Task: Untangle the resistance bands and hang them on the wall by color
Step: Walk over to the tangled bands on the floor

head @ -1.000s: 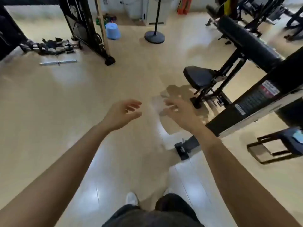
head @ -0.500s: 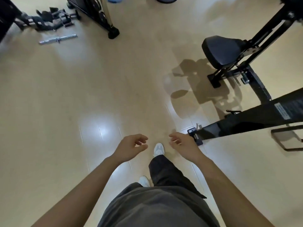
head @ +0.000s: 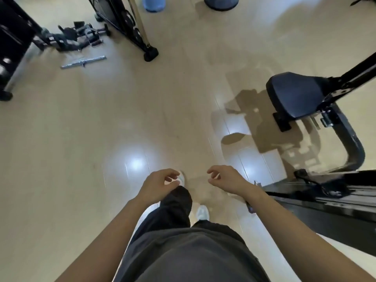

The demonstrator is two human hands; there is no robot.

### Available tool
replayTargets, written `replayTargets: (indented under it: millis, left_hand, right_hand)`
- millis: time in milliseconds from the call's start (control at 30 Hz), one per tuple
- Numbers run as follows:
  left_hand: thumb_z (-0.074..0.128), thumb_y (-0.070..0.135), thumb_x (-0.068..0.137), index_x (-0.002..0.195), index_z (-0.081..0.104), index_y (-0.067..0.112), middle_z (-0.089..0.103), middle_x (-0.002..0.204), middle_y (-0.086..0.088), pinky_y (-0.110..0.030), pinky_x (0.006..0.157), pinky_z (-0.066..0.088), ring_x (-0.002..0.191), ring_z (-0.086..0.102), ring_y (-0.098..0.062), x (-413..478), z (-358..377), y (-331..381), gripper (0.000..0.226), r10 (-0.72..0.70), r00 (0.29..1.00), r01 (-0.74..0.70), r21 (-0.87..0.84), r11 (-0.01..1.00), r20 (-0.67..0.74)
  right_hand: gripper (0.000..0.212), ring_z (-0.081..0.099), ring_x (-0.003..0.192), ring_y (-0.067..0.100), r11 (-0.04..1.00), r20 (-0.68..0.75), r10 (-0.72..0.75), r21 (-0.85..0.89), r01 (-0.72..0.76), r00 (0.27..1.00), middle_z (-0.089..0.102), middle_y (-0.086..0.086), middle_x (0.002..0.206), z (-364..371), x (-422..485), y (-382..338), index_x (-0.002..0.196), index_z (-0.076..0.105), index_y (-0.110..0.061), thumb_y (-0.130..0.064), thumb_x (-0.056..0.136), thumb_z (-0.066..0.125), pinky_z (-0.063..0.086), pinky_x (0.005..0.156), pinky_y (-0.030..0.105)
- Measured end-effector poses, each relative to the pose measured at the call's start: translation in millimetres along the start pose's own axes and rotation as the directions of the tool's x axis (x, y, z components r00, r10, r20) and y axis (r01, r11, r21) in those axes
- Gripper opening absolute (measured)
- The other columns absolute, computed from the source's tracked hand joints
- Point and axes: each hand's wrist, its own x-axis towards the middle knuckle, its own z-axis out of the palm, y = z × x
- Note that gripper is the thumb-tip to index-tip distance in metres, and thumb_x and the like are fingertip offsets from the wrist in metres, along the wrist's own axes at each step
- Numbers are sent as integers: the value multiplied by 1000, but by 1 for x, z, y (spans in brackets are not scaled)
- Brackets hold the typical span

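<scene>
No resistance band and no wall hook shows in the head view. My left hand (head: 158, 185) hangs in front of my waist, fingers loosely curled, holding nothing. My right hand (head: 225, 179) is level with it a little to the right, fingers also loosely curled and empty. Both hands are above my dark trousers and white shoes (head: 202, 212) on the beige floor (head: 101, 129).
A black padded seat (head: 295, 94) on a black machine frame (head: 335, 202) stands to my right. Far left lie a pile of black cable handles (head: 75, 37) and a chrome bar (head: 83, 62). A black rack foot (head: 150, 53) and a blue bucket (head: 152, 3) are ahead.
My view has tipped down towards my feet while I step forward. Both hands have dropped from chest height to waist height and their fingers have curled loosely.
</scene>
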Motion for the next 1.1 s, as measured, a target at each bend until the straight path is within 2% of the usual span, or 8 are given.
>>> replayTargets:
  millis: [133,267,367,500,700,867,1100]
  left_hand:
    - [69,39,90,116,71,34,72,106,21,-33,94,57,96,67,0,67,-36,8,27,4,1000,-5,-35,999,-29]
    - [70,37,88,114,71,36,72,105,22,-32,94,56,96,67,2,141,-81,20,25,39,999,-40,-74,996,-14]
    - [69,39,90,112,69,40,70,105,24,-32,94,56,96,66,4,195,-121,36,22,73,997,-72,-45,996,20]
    - [67,38,94,120,69,32,70,112,17,-33,94,56,99,65,-2,270,-182,74,26,135,989,-138,48,989,66]
    - [67,39,94,120,70,29,71,110,17,-32,91,55,98,65,-2,387,-247,133,28,174,981,-183,118,976,85]
    - [66,39,95,121,70,28,71,113,15,-29,91,55,98,66,-3,482,-273,181,29,133,988,-144,158,977,80]
    - [68,36,91,114,71,34,71,105,21,-23,87,52,96,66,3,579,-316,246,23,33,999,-34,59,998,7]
  right_hand:
    - [32,63,94,11,1000,-44,7,5,-6,999,65,-5,108,-46,56,-26,123,64,-26,-35,92,65,53,82,27]
    - [31,63,93,13,999,-96,34,6,-33,995,66,-4,108,-92,111,-58,122,65,-23,-32,92,66,48,78,22]
    - [30,62,93,13,998,-129,63,36,-59,990,66,-3,109,-128,147,-83,123,65,-22,-29,94,67,47,77,20]
    - [30,62,94,10,991,-191,91,113,-70,977,65,-6,105,-183,194,-104,122,65,-22,-28,93,67,50,76,19]
    - [30,64,90,12,976,-242,151,189,-107,958,64,-13,97,-269,271,-110,121,65,-23,-27,91,65,55,88,36]
    - [30,61,88,7,976,-236,120,204,-71,964,65,-13,98,-343,356,-105,120,66,-23,-25,91,65,53,89,32]
    - [27,63,92,10,999,-148,17,49,-10,989,68,-8,103,-477,461,-122,119,66,-23,-29,94,64,53,88,29]
